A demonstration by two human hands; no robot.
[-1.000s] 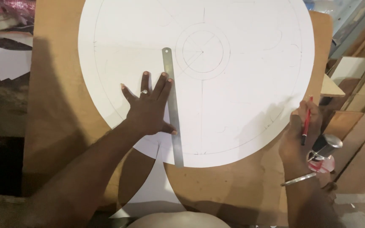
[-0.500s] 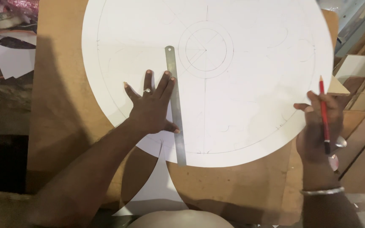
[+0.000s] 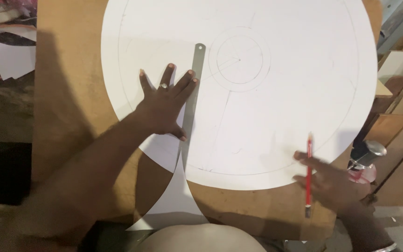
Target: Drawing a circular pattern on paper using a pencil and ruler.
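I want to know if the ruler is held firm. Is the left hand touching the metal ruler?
Touching. The head view shows the left hand spread flat on the white paper disc, its fingertips and thumb overlapping the metal ruler's edge, with no gap.

- The disc (image 3: 276,107) is cut off by the top edge of the frame.
- The right hand (image 3: 334,182) is motion-blurred, so its grip on the pencil (image 3: 309,175) is unclear.
- The left hand (image 3: 164,105) covers part of the ruler (image 3: 191,100).
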